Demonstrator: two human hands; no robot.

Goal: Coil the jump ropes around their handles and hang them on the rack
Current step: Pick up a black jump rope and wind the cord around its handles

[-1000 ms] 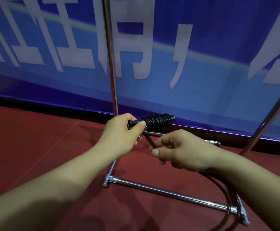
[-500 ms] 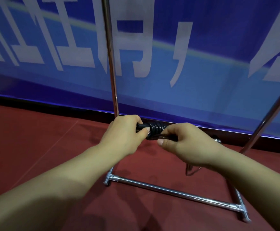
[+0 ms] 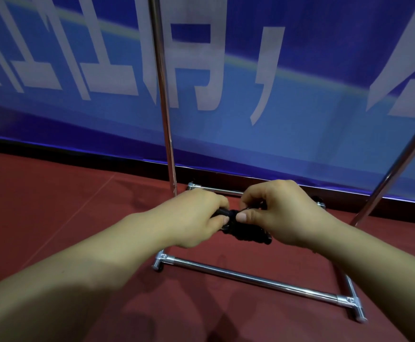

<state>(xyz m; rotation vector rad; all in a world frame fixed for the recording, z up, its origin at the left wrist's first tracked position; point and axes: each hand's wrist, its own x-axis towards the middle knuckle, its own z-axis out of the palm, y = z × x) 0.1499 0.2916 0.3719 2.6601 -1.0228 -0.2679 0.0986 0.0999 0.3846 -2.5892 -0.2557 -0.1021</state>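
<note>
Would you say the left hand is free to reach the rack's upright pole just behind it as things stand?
Probably not yet: the left hand grips the coiled jump rope, which the right hand also pinches. The pole itself stands unobstructed just beyond.

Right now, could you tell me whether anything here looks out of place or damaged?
Nothing stands out. Both the left hand and right hand hold the coiled black jump rope above the rack, which looks intact.

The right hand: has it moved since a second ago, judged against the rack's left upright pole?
Yes. The right hand has come in toward the left upright pole, now pinching the coiled jump rope right beside the left hand.
</note>
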